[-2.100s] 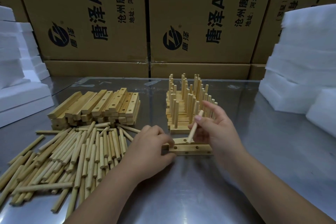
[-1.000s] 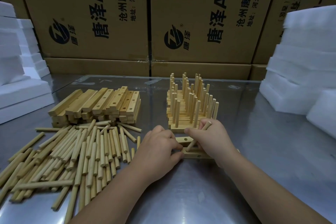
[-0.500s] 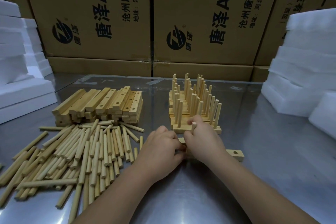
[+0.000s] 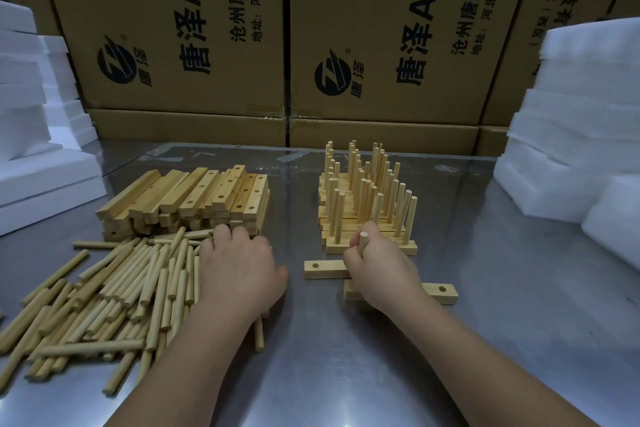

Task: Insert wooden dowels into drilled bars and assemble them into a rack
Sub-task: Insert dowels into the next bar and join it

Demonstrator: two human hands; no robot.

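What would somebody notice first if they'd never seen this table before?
Probably the finished racks, sticking up like a little forest near the middle of the table. Next comes the big heap of loose dowels on the left, with the left hand on it. Just in front of the forest, the right hand grips one dowel upright over a drilled bar.

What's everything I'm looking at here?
loose dowels: many, pale wood, heaped left
drilled bars: one stack, pale wood, behind the heap
dowelled bars: one stack, pale wood, centre right
far bar, near bar: one each, pale wood, lying flat, front centre
upright dowel: one, pale wood, gripped
cardboard boxes: several, brown, at the back
foam blocks: stacks, white, both sides
table: one, grey metal
left hand: on loose dowels, hold unclear
right hand: grips upright dowel
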